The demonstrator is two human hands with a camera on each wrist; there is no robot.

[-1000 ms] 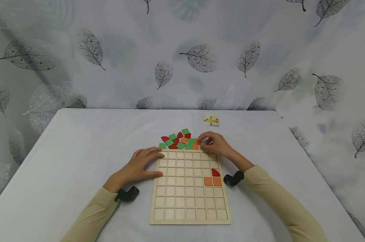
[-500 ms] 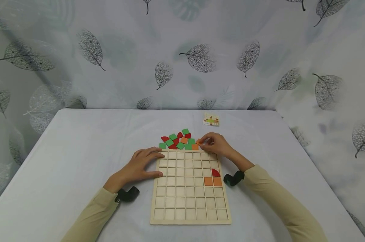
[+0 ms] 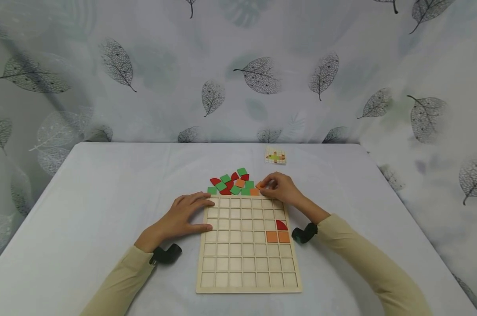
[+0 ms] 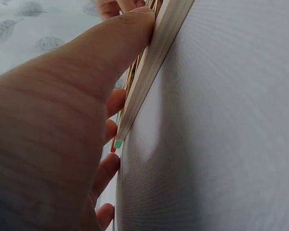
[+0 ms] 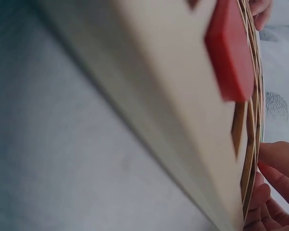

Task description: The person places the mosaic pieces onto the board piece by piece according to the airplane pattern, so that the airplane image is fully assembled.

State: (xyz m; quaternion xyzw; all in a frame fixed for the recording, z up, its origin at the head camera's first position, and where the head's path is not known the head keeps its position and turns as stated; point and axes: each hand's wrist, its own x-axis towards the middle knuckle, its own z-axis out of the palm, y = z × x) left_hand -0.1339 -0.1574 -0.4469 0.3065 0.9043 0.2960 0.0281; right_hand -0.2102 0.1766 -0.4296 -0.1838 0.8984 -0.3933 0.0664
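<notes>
A wooden grid board [image 3: 242, 263] lies on the table, its cells framed by thin ridges. My left hand [image 3: 180, 216] rests on its left edge, fingers straight and spread, the thumb [image 4: 135, 24] touching the rim. Just past the far right corner, my right hand [image 3: 281, 188] pinches an orange square tile [image 3: 258, 185] between thumb and fingers. Two orange square tiles [image 3: 277, 237] sit side by side in cells near the right edge. Above them is a red quarter-circle tile [image 3: 281, 225], large in the right wrist view. The pinched tile is hidden in both wrist views.
Against the board's far edge lies a loose heap of green square tiles [image 3: 236, 190], red quarter-circle tiles [image 3: 215, 181] and orange ones. A small printed card [image 3: 275, 156] with a coloured pattern lies farther back. White cloth [image 3: 124, 188] covers the table; a leaf-patterned curtain hangs behind.
My right hand has drawn the orange tile slightly right, away from the green tiles, and tilted it. The left hand has stayed in place on the board.
</notes>
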